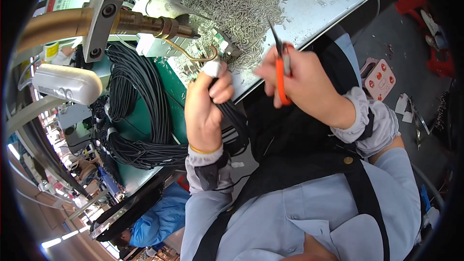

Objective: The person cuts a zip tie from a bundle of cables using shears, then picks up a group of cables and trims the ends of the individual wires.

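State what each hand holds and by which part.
Right hand: orange tool, by its handle. Left hand: black cable; the exact spot is hidden.

1. The left hand hid part of the black cables.
2. The right hand covered some of the orange-handled tool.
3. Single metal pieces were too small to identify.
4. The tan hose ran out of view.
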Action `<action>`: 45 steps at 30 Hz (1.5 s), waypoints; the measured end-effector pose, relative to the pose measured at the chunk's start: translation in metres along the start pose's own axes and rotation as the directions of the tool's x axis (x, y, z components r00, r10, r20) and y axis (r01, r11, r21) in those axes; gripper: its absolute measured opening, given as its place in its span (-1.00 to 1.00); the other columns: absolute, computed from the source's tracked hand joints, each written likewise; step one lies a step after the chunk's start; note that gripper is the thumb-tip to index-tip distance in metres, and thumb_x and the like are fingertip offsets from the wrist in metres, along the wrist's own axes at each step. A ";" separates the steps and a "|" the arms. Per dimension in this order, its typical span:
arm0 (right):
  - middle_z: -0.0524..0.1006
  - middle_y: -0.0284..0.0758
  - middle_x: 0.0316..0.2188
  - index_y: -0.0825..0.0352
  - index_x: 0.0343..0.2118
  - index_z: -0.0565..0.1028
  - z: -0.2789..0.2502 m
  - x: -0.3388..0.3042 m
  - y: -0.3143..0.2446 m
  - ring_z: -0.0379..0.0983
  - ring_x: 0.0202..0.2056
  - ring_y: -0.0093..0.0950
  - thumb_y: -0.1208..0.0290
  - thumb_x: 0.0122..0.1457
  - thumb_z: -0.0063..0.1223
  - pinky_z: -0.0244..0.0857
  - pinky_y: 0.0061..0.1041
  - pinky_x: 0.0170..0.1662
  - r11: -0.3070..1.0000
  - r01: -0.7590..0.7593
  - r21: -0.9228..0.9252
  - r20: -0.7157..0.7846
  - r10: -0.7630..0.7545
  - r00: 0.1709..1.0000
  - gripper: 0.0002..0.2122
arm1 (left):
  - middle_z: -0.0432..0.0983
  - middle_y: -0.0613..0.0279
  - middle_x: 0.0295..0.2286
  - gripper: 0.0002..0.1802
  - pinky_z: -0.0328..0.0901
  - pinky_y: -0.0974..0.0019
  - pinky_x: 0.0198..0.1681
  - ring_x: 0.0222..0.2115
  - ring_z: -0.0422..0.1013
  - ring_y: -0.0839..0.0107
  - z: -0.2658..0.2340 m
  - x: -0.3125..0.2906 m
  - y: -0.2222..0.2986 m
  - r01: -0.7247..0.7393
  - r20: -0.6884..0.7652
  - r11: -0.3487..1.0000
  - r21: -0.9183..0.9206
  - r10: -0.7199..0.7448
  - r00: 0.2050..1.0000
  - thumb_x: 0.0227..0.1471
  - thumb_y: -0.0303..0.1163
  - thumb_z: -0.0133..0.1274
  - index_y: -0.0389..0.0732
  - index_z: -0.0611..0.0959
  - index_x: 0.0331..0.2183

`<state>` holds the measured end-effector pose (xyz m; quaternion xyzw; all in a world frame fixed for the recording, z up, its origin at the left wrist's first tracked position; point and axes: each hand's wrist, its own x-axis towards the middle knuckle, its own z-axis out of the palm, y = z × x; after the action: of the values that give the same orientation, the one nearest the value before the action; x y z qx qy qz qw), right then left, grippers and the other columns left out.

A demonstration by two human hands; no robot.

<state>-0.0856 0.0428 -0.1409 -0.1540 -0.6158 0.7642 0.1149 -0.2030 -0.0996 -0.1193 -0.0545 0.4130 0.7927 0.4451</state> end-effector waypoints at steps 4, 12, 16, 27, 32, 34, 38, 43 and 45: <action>0.31 -0.41 -0.78 0.39 -0.48 0.32 0.008 0.039 -0.019 0.26 -0.79 -0.66 0.34 0.09 -0.04 0.09 -0.65 -0.72 0.996 0.037 -0.082 -0.022 -0.039 0.999 -0.80 | 0.26 0.31 -0.57 -0.83 -0.05 0.59 -0.76 -0.75 0.03 0.68 -0.006 0.015 0.011 0.010 0.043 0.998 -0.068 -0.007 0.999 -0.02 -0.48 -0.08 -0.35 0.41 -0.33; 0.27 -0.45 -0.81 0.37 -0.50 0.31 0.009 0.073 -0.020 0.20 -0.83 -0.65 0.33 0.09 -0.04 0.06 -0.64 -0.74 0.981 -0.070 -0.182 0.155 0.099 0.983 -0.80 | 0.25 0.33 -0.63 -0.85 -0.06 0.59 -0.76 -0.77 0.02 0.68 -0.002 0.017 0.019 -0.005 -0.030 0.990 0.143 0.009 1.000 -0.03 -0.47 -0.06 -0.34 0.42 -0.36; 0.26 -0.46 -0.81 0.37 -0.50 0.31 0.011 0.075 -0.021 0.17 -0.83 -0.66 0.35 0.08 -0.04 0.06 -0.64 -0.74 0.976 -0.088 -0.201 0.145 0.119 0.982 -0.81 | 0.24 0.33 -0.67 -0.84 -0.06 0.58 -0.77 -0.79 0.01 0.67 0.000 0.017 0.021 -0.002 -0.058 0.985 0.173 0.012 0.998 -0.04 -0.47 -0.04 -0.34 0.42 -0.38; 0.25 -0.47 -0.80 0.37 -0.50 0.32 0.012 0.074 -0.022 0.15 -0.82 -0.68 0.39 0.06 -0.02 0.04 -0.65 -0.74 0.983 -0.126 -0.133 0.132 0.143 0.981 -0.84 | 0.24 0.35 -0.68 -0.87 -0.07 0.58 -0.77 -0.80 0.00 0.67 0.002 0.014 0.017 -0.068 -0.064 0.968 0.242 0.086 0.994 -0.08 -0.48 -0.02 -0.33 0.43 -0.42; 0.24 -0.49 -0.80 0.37 -0.49 0.33 0.014 0.071 -0.024 0.15 -0.81 -0.69 0.41 0.05 -0.01 0.03 -0.66 -0.73 0.979 -0.124 -0.162 0.106 0.142 0.984 -0.85 | 0.23 0.35 -0.69 -0.86 -0.07 0.57 -0.76 -0.80 0.00 0.67 0.002 0.014 0.016 -0.086 -0.077 0.954 0.287 0.112 0.991 -0.09 -0.49 -0.01 -0.32 0.43 -0.41; 0.24 -0.49 -0.80 0.37 -0.49 0.33 0.015 0.068 -0.022 0.15 -0.81 -0.70 0.40 0.05 -0.01 0.04 -0.67 -0.73 0.984 -0.112 -0.136 0.108 0.127 0.986 -0.85 | 0.23 0.36 -0.69 -0.85 -0.03 0.57 -0.74 -0.79 0.03 0.64 0.006 0.011 0.016 -0.088 -0.101 0.940 0.329 0.128 0.987 -0.10 -0.51 -0.01 -0.33 0.43 -0.39; 0.24 -0.49 -0.80 0.37 -0.48 0.34 0.008 0.056 -0.022 0.16 -0.80 -0.70 0.40 0.04 0.00 0.04 -0.67 -0.72 0.993 -0.087 -0.086 0.115 0.096 0.989 -0.84 | 0.32 0.29 -0.63 -0.80 0.09 0.55 -0.65 -0.73 0.16 0.57 0.010 0.000 0.007 0.004 -0.138 0.999 0.043 0.002 0.990 -0.12 -0.55 -0.01 -0.36 0.45 -0.34; 0.26 -0.49 -0.78 0.39 -0.46 0.37 0.003 0.031 -0.015 0.17 -0.74 -0.71 0.43 0.02 0.03 0.04 -0.67 -0.67 0.895 0.238 -0.378 0.052 -0.236 0.970 -0.86 | 0.40 0.22 -0.54 -0.75 0.18 0.50 -0.56 -0.64 0.27 0.49 0.023 -0.030 -0.012 -0.089 -0.277 0.957 0.277 0.168 0.946 -0.13 -0.59 -0.01 -0.38 0.46 -0.29; 0.27 -0.48 -0.78 0.40 -0.46 0.38 0.006 0.023 -0.015 0.18 -0.73 -0.71 0.44 0.02 0.03 0.04 -0.67 -0.66 0.773 0.365 -0.518 0.046 -0.401 0.915 -0.87 | 0.41 0.18 -0.49 -0.73 0.19 0.49 -0.55 -0.61 0.30 0.48 0.020 -0.040 -0.021 -0.190 -0.142 0.865 0.464 0.284 0.948 -0.13 -0.59 0.00 -0.39 0.46 -0.26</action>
<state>-0.1096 0.0491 -0.1270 -0.0760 -0.8119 0.5254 0.2429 -0.1582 -0.1063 -0.1009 0.0184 0.6303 0.7161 0.2993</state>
